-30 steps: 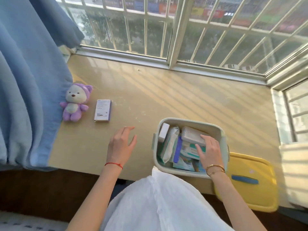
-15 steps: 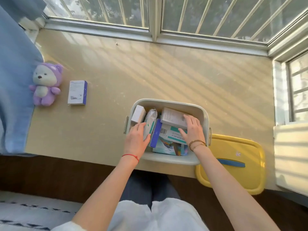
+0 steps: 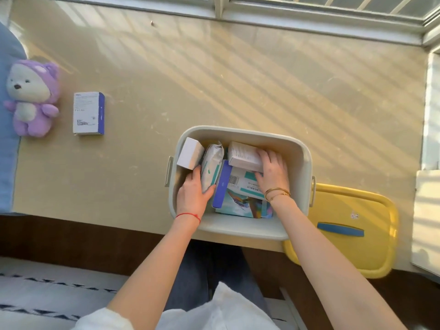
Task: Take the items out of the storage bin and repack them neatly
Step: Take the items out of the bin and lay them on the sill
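A pale grey storage bin (image 3: 240,132) stands at the table's near edge, holding several packs. My left hand (image 3: 194,192) is inside it and grips a white soft pack (image 3: 212,163) with teal marks. A small white box (image 3: 190,153) leans in the bin's far left corner. My right hand (image 3: 271,172) closes around the right end of a white box (image 3: 242,156) that lies over a teal-and-white box (image 3: 240,183). A blue-spined box (image 3: 222,186) and a colourful box (image 3: 245,207) lie below. One white and blue box (image 3: 88,113) rests outside, on the table at left.
The bin's yellow lid (image 3: 352,210) with a blue handle lies right of the bin, overhanging the table edge. A purple plush bear (image 3: 31,98) sits at far left beside a blue curtain (image 3: 7,151). The window frame (image 3: 309,17) runs along the table's far side.
My left hand moved from the table into the bin and took hold of the soft pack. My right hand shifted onto the white box's right end. The view tilted down.
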